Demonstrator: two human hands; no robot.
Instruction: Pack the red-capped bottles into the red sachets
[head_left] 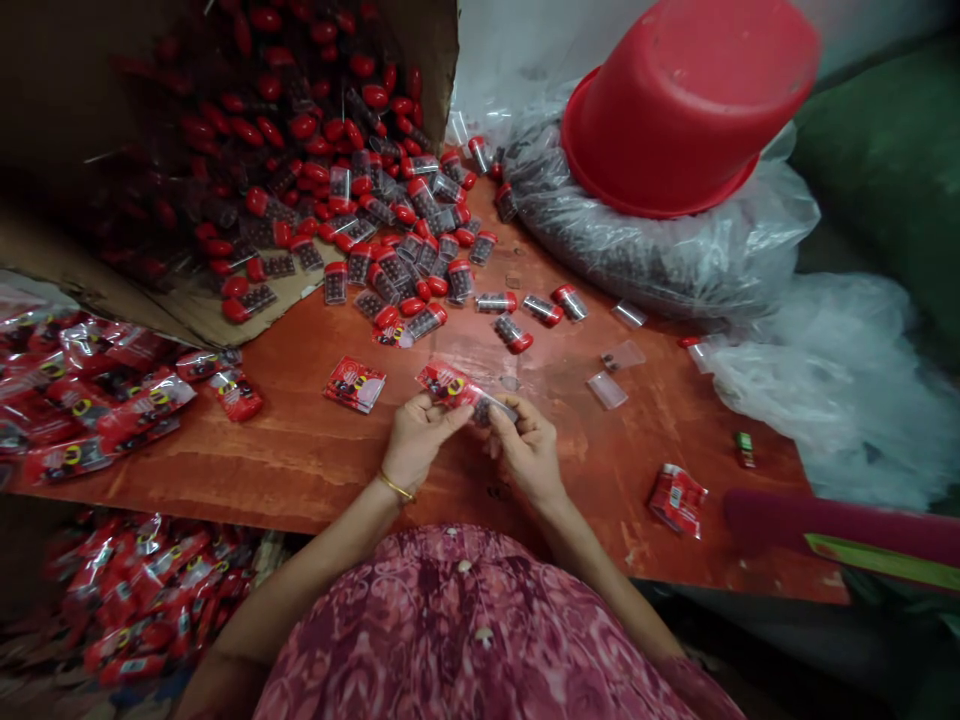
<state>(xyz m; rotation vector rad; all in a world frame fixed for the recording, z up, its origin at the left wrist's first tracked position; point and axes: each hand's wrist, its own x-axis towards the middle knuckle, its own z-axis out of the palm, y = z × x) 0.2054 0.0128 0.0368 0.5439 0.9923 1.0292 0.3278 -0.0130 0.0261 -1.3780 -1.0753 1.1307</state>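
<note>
- We see the left hand [418, 435] and the right hand [527, 447] meeting over the worktop [315, 465], just in front of the spill of red-capped vials [420, 265].
- Between them sits a red packet [448, 383], with a small vial [491, 408] at its open end.
- Left fingers pinch the packet; right fingers are closed on the vial end.
- We judge the packet light, crinkly and slippery: best held by its edges. The vial looks stiff.
- Another packet [355, 384] lies left of the hands.
</note>
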